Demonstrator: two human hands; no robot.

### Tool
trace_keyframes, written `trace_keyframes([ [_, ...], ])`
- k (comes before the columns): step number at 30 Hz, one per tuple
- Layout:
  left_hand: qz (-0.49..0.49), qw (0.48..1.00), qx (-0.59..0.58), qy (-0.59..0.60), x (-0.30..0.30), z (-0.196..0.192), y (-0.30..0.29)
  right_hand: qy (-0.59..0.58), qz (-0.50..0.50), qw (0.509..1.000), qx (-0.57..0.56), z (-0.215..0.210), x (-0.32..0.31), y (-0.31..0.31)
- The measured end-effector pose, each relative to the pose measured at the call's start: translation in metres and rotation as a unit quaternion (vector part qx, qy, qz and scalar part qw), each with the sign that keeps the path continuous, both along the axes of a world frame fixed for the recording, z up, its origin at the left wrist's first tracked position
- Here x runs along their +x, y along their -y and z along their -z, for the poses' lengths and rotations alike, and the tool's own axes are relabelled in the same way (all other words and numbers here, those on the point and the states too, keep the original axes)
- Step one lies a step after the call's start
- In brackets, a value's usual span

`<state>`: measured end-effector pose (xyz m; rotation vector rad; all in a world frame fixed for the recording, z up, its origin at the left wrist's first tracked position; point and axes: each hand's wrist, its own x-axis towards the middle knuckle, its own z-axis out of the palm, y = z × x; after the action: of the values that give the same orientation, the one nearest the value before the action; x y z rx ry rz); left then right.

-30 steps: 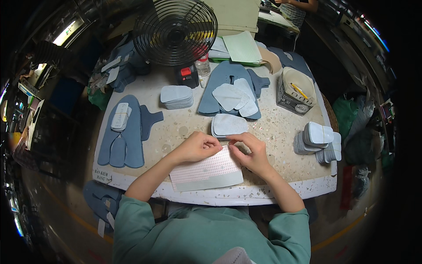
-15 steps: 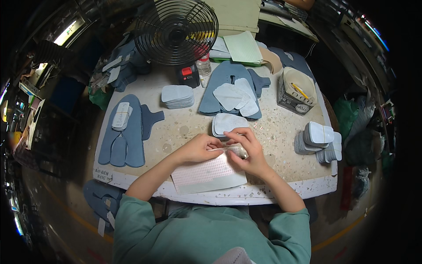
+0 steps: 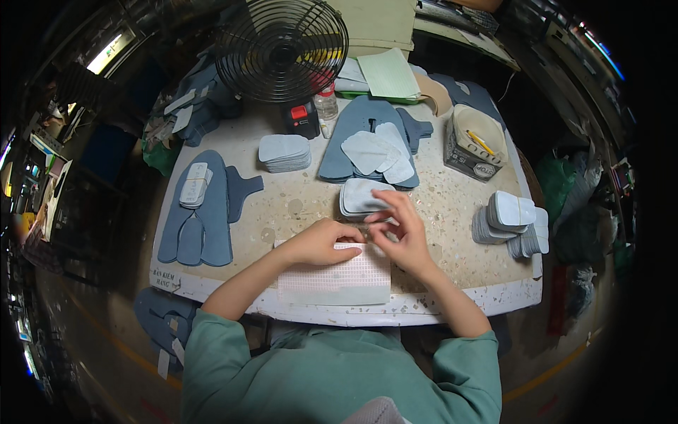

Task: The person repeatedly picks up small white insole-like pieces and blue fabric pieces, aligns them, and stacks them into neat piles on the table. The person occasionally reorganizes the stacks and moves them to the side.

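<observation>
A sheet of small pinkish printed labels (image 3: 337,281) lies at the table's front edge. My left hand (image 3: 319,244) grips its far edge, thumb on top and the fingers curled beyond. My right hand (image 3: 404,237) hovers at the sheet's far right corner, thumb and fingertips pinched together; anything between them is too small to make out. Its raised fingers partly cover a stack of light grey-blue rounded pieces (image 3: 359,194) just beyond. Farther back, loose pale pieces (image 3: 378,152) rest on a pile of blue-grey cut panels (image 3: 335,168).
Another stack of pale pieces (image 3: 284,152) stands left of centre, and banded stacks (image 3: 510,215) sit at the right. Blue panels (image 3: 176,226) carry a banded bundle (image 3: 195,185) on the left. A black fan (image 3: 282,53), bottle (image 3: 325,104) and box with a yellow pen (image 3: 472,159) stand farther back.
My right hand has lifted slightly off the sheet's far edge, its fingers now pinched. The sheet has flattened and straightened, and my left hand keeps hold of it.
</observation>
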<state>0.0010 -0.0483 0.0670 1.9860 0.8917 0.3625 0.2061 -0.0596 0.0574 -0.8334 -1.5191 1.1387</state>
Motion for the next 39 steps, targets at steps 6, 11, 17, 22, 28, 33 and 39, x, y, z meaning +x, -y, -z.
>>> trace_keyframes([
  [6, -0.032, 0.989, 0.137, 0.035, 0.006, -0.024, -0.015, 0.222, 0.095, 0.967, 0.08, -0.018, 0.041, -0.034],
  [11, -0.004, 0.903, 0.43, 0.001, 0.016, -0.021, -0.057, 0.36, 0.153, 0.884, 0.257, -0.009, 0.037, -0.045],
  [17, -0.007, 0.966, 0.259, -0.011, 0.019, -0.006, -0.067, 0.448, 0.154, 0.829, 0.297, -0.001, 0.026, -0.048],
  [22, -0.033, 0.979, 0.199, 0.006, 0.015, -0.006, -0.068, 0.459, 0.204, 0.822, 0.27, -0.011, 0.03, -0.063],
  [28, -0.03, 0.962, 0.269, 0.027, 0.015, -0.003, -0.069, 0.39, 0.122, 0.887, 0.214, -0.014, 0.032, -0.056],
  [33, -0.023, 0.976, 0.214, 0.019, 0.014, -0.003, -0.066, 0.409, 0.153, 0.87, 0.229, 0.0, 0.024, -0.05],
  [39, -0.056, 0.968, 0.237, 0.054, 0.017, 0.004, -0.069, 0.334, 0.172, 0.916, 0.142, -0.008, 0.035, -0.059],
])
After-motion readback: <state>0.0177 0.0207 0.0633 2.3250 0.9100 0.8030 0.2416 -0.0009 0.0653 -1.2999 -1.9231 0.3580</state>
